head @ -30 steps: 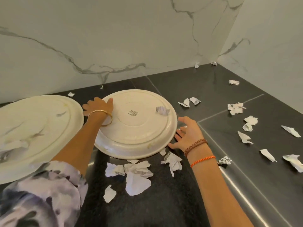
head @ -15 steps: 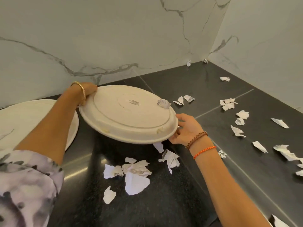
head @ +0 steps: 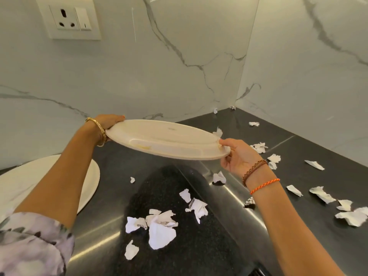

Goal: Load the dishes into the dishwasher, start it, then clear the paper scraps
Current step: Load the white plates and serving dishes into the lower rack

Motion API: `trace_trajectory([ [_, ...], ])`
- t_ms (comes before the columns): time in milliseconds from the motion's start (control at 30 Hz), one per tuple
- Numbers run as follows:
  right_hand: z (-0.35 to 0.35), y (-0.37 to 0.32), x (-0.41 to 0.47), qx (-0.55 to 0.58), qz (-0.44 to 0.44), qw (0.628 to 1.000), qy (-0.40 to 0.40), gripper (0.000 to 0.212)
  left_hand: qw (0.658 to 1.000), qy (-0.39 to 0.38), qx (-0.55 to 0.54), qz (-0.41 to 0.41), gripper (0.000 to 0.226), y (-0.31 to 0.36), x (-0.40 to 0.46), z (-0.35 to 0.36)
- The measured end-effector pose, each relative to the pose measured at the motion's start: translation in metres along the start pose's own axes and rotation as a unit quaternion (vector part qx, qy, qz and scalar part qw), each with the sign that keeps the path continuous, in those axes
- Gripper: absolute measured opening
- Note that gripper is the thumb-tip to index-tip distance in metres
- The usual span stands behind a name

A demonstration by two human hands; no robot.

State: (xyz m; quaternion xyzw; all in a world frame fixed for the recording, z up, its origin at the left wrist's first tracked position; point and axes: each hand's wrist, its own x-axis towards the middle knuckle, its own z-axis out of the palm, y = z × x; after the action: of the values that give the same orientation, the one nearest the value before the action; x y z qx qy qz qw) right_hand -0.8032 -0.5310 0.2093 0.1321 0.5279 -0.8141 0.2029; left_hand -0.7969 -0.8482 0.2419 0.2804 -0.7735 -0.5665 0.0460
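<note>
Left hand (head: 108, 121) and right hand (head: 238, 156) grip the upturned plate (head: 167, 141), one paper scrap (head: 217, 133) on it, now lifted higher off the worktop (head: 318, 148).

You've got a gold metal bangle (head: 99, 128) and grey-white blotchy-print sleeve (head: 33, 244) on your left, brown braided (head: 253, 169) and orange cord bracelets (head: 264, 185) on your right.

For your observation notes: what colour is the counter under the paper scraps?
Black counter, glossy, seen in the head view.
</note>
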Motion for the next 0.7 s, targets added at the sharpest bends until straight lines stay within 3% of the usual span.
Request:
trace_trajectory([
  [100, -0.007, -0.002, -0.001, -0.119, -0.012, 0.993, 0.015, 0.009, 0.995, 0.057, -0.045, 0.067, 0.039, 0.009, -0.01, 0.006],
  [200, -0.007, -0.003, 0.003, -0.192, -0.014, 0.981, 0.035, 0.007, 0.977, 0.113, -0.038, 0.178, 0.021, 0.019, -0.025, 0.012],
  [367, -0.007, -0.012, 0.011, -0.243, -0.06, 0.966, 0.069, 0.013, 0.948, 0.09, -0.045, 0.302, 0.031, 0.009, -0.032, 0.019],
  [500, -0.001, -0.021, 0.012, -0.194, -0.113, 0.973, 0.059, 0.038, 0.942, 0.116, -0.105, 0.296, 0.033, 0.001, -0.032, 0.03],
  [600, 0.003, -0.027, 0.01, -0.11, -0.141, 0.983, 0.046, 0.026, 0.933, 0.131, -0.196, 0.272, 0.013, 0.002, -0.032, 0.041],
  [667, 0.004, -0.032, 0.005, -0.031, -0.144, 0.989, 0.026, 0.011, 0.925, 0.139, -0.259, 0.241, 0.019, 0.005, -0.033, 0.046],
  [700, 0.005, -0.035, 0.002, 0.006, -0.157, 0.988, 0.008, 0.014, 0.919, 0.124, -0.299, 0.225, 0.02, 0.007, -0.033, 0.048],
])
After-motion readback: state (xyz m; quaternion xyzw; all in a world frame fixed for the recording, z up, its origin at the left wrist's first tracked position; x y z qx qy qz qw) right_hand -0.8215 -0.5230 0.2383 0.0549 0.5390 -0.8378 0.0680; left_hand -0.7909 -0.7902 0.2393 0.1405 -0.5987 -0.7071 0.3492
